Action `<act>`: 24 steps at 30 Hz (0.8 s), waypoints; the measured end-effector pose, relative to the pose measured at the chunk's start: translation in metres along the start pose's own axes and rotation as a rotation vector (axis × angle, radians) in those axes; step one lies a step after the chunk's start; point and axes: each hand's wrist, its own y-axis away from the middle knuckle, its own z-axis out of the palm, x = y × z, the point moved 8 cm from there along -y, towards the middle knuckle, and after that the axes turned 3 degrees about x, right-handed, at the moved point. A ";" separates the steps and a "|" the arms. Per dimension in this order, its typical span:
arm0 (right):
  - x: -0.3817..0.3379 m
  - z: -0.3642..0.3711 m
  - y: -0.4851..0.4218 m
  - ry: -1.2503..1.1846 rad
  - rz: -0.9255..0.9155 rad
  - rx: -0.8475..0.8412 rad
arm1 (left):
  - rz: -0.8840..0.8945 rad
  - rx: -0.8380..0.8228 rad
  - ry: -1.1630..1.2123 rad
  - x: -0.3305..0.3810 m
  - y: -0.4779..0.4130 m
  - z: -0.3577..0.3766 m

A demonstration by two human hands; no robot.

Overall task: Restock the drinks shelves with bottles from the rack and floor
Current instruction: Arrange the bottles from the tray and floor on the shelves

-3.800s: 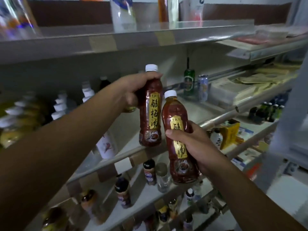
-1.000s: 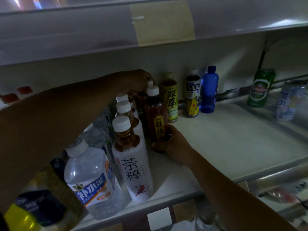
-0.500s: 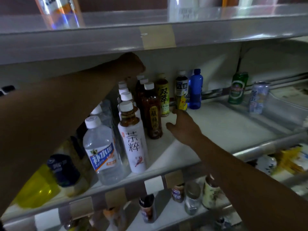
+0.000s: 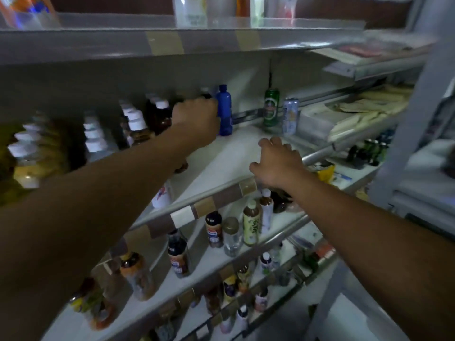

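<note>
On the middle shelf, the dark red-brown plum drink bottles with white caps stand in a row at the back. My left hand reaches to the back of the shelf, right of that row. Its fingers curl round a dark bottle whose cap and neck show above my knuckles. A blue bottle stands just right of that hand. My right hand hovers over the shelf's front edge, fingers loosely spread, holding nothing.
White-capped tea and water bottles fill the shelf's left part. A green can and a silver can stand at the back right. Lower shelves hold several bottles. The shelf above hangs low over my hands.
Both plum drink bottles went onto the shelf and were let go. My left hand has dropped from above the row to the bottles beside the blue one. My right hand has drawn back to the front edge.
</note>
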 end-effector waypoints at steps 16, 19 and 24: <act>0.095 0.034 0.251 0.303 0.810 0.093 | 0.790 -0.114 0.488 0.216 0.169 0.101; 0.097 0.052 0.308 0.333 0.925 0.032 | 0.898 -0.212 0.555 0.241 0.224 0.119; 0.102 0.099 0.387 0.291 1.078 -0.038 | 1.030 -0.329 0.530 0.271 0.311 0.163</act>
